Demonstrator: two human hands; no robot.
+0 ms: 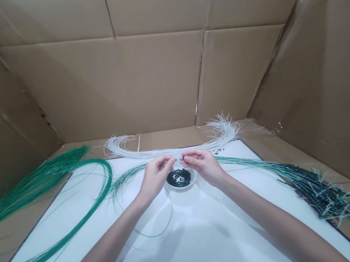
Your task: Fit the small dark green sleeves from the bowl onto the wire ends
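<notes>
Both hands meet above a small white bowl (192, 181) full of tiny dark beads (179, 177). My left hand (155, 172) pinches the end of a thin green wire (163, 230) that loops down toward me across the white sheet. My right hand (201, 163) is closed in a pinch right beside it, fingertips almost touching the left ones; what it holds is too small to make out.
A bundle of white wires (171, 150) arcs behind the bowl. Long green wires (70, 171) curve at the left. Green wires with dark beads and white ends (320, 191) lie at the right. Cardboard walls (160, 72) enclose the white work sheet (191, 250).
</notes>
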